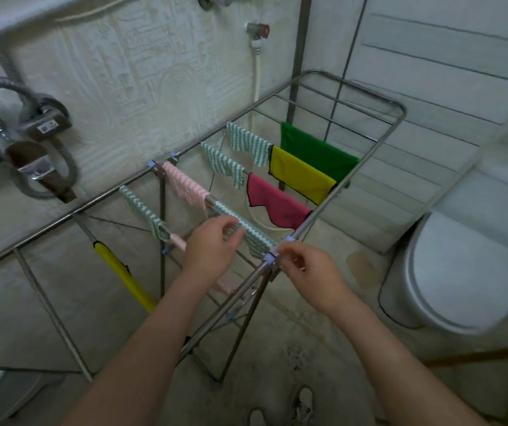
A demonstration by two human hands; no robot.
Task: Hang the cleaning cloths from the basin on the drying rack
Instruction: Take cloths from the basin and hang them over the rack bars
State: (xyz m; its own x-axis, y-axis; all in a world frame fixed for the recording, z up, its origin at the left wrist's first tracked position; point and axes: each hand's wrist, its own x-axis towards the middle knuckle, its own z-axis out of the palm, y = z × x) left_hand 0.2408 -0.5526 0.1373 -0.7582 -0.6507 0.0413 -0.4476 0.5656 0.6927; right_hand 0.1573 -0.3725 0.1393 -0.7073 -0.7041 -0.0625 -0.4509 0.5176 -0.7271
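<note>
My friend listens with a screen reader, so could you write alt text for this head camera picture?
Two bare hands, left hand and right hand, spread a green-and-white striped cloth over a rail of a metal drying rack in a bathroom. Green, yellow, pink and other striped cloths already hang there; a toilet stands to the right.

Left hand pinching; right hand apparently half-curled.

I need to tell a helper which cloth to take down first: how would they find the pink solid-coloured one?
Start at the metal drying rack beside the toilet. On its near-right side hang three plain cloths in a row. The pink cloth is nearest, before yellow and green, and is the only magenta one with a wavy black edge.
</note>
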